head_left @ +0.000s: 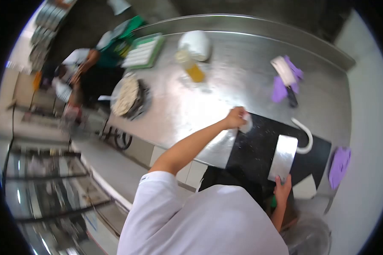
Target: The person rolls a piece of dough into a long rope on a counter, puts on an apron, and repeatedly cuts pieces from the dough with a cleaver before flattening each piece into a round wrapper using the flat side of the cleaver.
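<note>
Over the left edge of a black board [259,146], my left hand [235,118] is closed on a small whitish piece [246,124]. My right hand [282,187], near the board's front edge, grips the lower end of a wide metal blade [284,155]; its handle is hidden by the hand. A white curved strip [307,135] lies on the board to the right of the blade. Small light bits are scattered on the board.
On the steel table [225,55] stand a bottle of yellow liquid [192,70], a white roll [195,44], a green tray [145,51] and a bowl of pale food [127,97]. A dark-handled tool [285,73] lies on purple cloth [279,90]. Another person [77,61] is at upper left.
</note>
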`<state>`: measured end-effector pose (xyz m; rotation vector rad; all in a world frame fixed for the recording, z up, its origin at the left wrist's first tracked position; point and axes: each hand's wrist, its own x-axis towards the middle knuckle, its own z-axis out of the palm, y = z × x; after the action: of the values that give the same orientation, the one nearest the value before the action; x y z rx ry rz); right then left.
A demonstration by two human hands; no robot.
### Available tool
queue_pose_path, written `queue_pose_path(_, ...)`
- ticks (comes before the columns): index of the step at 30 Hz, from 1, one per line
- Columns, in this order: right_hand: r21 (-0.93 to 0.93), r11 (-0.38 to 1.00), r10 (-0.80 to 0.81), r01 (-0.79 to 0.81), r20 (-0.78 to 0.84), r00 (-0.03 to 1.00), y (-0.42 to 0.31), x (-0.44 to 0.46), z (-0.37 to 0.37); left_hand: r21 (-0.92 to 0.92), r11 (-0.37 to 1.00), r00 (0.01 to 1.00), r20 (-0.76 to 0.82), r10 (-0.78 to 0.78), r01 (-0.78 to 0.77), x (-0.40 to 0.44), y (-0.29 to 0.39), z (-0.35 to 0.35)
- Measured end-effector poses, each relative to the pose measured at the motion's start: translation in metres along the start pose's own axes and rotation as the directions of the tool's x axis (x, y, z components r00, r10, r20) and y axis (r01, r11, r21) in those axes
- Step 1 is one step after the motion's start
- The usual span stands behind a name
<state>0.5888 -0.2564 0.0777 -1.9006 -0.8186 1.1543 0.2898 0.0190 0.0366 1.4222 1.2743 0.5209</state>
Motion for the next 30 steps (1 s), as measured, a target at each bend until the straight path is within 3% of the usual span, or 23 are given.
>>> queue_pose_path(3,0.014,0.998,-0.057,0.056,0.051,0.997,0.005,0.019,-0.003,-0.037,0.976,0.977,-0.036,0.211,-0.213,-0.002,0.034,0.023)
queue_pose_path(5,-0.018,0.998,-0.058,0.06,0.061,0.996,0.003,0.028,-0.003,-0.248,0.952,0.984,-0.049,0.171,-0.178,-0.005,0.054,0.032)
queue_pose_path(7,0.017,0.997,-0.073,0.072,0.069,0.995,-0.005,0.036,-0.001,-0.303,0.941,0.988,-0.05,0.143,-0.152,0.001,0.045,0.035)
queue_pose_path(11,0.021,1.0,-0.016,0.016,0.014,1.0,-0.022,0.04,-0.004,-0.203,0.979,0.987,-0.157,-0.014,-0.018,0.019,-0.052,0.04)
queue_pose_path(12,0.005,0.999,-0.041,0.041,0.014,0.999,-0.018,0.044,-0.008,0.094,0.996,0.946,-0.323,0.029,0.002,0.013,-0.065,0.039)
queue_pose_path(13,-0.01,0.998,-0.068,0.068,0.022,0.997,-0.012,0.049,-0.012,0.041,0.999,0.967,-0.252,0.031,-0.021,0.015,-0.087,0.029)
queue_pose_path(14,-0.02,0.999,-0.034,0.034,0.006,0.999,-0.013,0.054,-0.015,-0.209,0.955,0.951,-0.183,-0.248,0.209,-0.001,-0.05,0.018)
queue_pose_path(17,-0.003,1.0,0.011,-0.011,-0.013,1.0,-0.033,0.053,-0.011,-0.216,0.956,0.95,-0.196,-0.242,0.198,-0.018,-0.035,0.002)
queue_pose_path(19,0.027,1.0,0.01,-0.01,-0.023,1.0,-0.039,0.056,-0.006,-0.144,0.986,0.919,-0.374,-0.128,0.079,-0.024,-0.049,0.002)
queue_pose_path(21,0.08,0.997,-0.005,0.007,-0.028,1.0,-0.04,0.066,0.003,-0.153,0.986,0.861,-0.49,-0.135,0.068,-0.029,-0.063,0.01)
queue_pose_path(23,0.266,0.964,0.013,-0.009,-0.014,1.0,-0.055,0.076,0.022,-0.095,0.989,0.774,-0.617,-0.145,0.11,-0.038,-0.056,0.032)
queue_pose_path(24,0.298,0.954,-0.011,0.013,-0.006,1.0,-0.052,0.085,0.031,-0.098,0.986,0.784,-0.597,-0.169,0.138,-0.048,-0.027,0.042)
queue_pose_path(25,0.367,0.93,0.02,-0.009,-0.028,0.999,-0.067,0.088,0.046,-0.117,0.993,0.853,-0.516,-0.08,0.022,-0.05,-0.038,0.058)
queue_pose_path(26,0.418,0.908,0.022,-0.008,-0.027,0.999,-0.071,0.098,0.06,-0.158,0.987,0.909,-0.404,-0.097,0.035,-0.059,-0.016,0.068)
queue_pose_path(27,0.465,0.885,0.023,-0.022,0.005,1.0,-0.087,0.105,0.076,-0.37,0.927,0.977,-0.171,-0.131,0.059,-0.068,0.008,0.073)
queue_pose_path(28,0.506,0.863,-0.024,0.007,0.027,0.999,-0.102,0.111,0.092,-0.417,0.909,0.999,0.03,-0.017,0.028,-0.07,0.012,0.081)
queue_pose_path(29,0.546,0.837,-0.068,0.037,0.036,0.997,-0.113,0.115,0.106,-0.386,0.915,0.97,0.152,0.188,-0.116,-0.066,0.013,0.085)
queue_pose_path(30,0.556,0.822,-0.185,0.119,0.064,0.981,-0.119,0.12,0.119,-0.55,0.823,0.945,0.324,0.055,0.141,-0.071,0.035,0.077)
